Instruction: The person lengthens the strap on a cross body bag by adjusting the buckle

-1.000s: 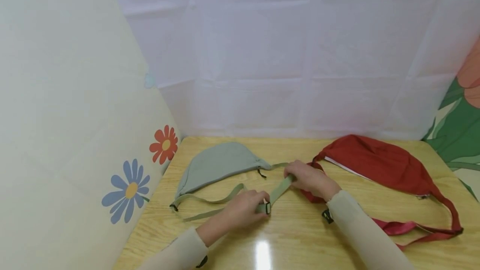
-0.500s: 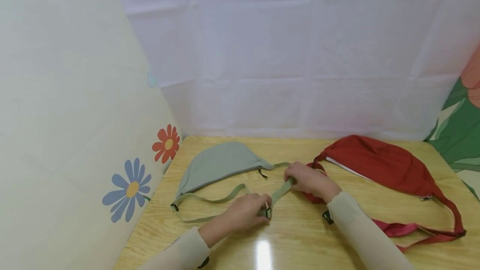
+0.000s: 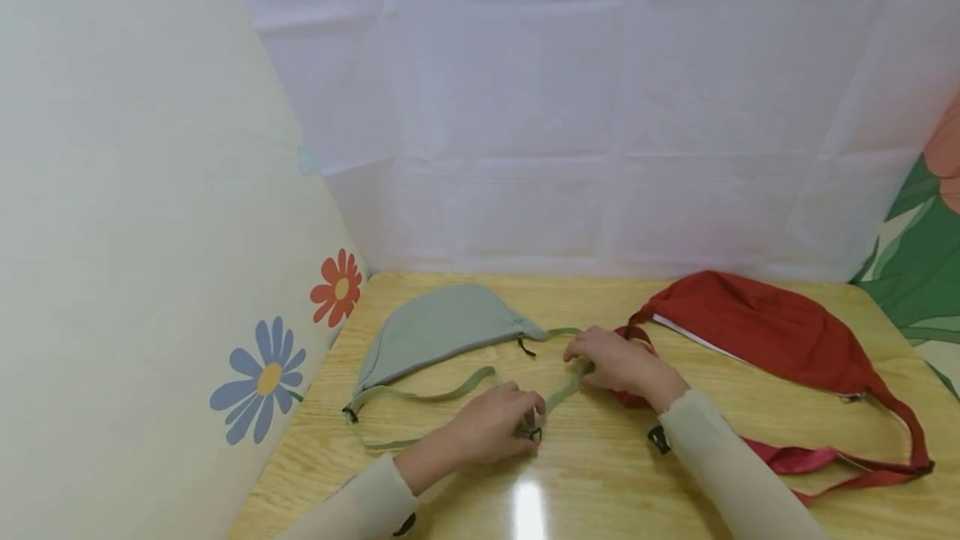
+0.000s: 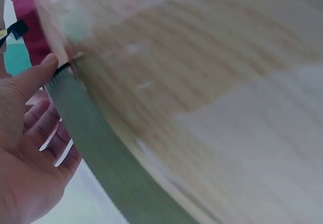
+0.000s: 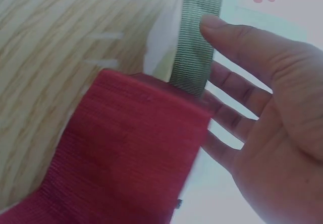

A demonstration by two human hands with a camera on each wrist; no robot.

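Observation:
A grey-green waist bag [image 3: 450, 327] lies at the table's left, its green strap [image 3: 562, 392] looping in front. My left hand [image 3: 487, 423] is at the strap's black buckle [image 3: 533, 435]; thumb and fingers stand apart around it. In the left wrist view the thumb tip touches the edge of the strap [image 4: 108, 148], and the relaxed fingers lie behind it. My right hand [image 3: 618, 363] is over the strap's other stretch, beside the red strap. Its thumb lies against the green strap [image 5: 194, 37] in the right wrist view, fingers extended behind.
A red waist bag [image 3: 757, 332] lies at the right, its red strap [image 3: 885, 471] trailing forward. A black buckle [image 3: 658, 440] sits beside my right wrist. White cloth [image 3: 487, 123] hangs behind the table [image 3: 600, 490]; a flowered sheet [image 3: 187, 232] borders the left.
The green strap and its buckle have sunk towards the table between my hands. Fingers of both hands have loosened from the strap. Both bags have stayed in place.

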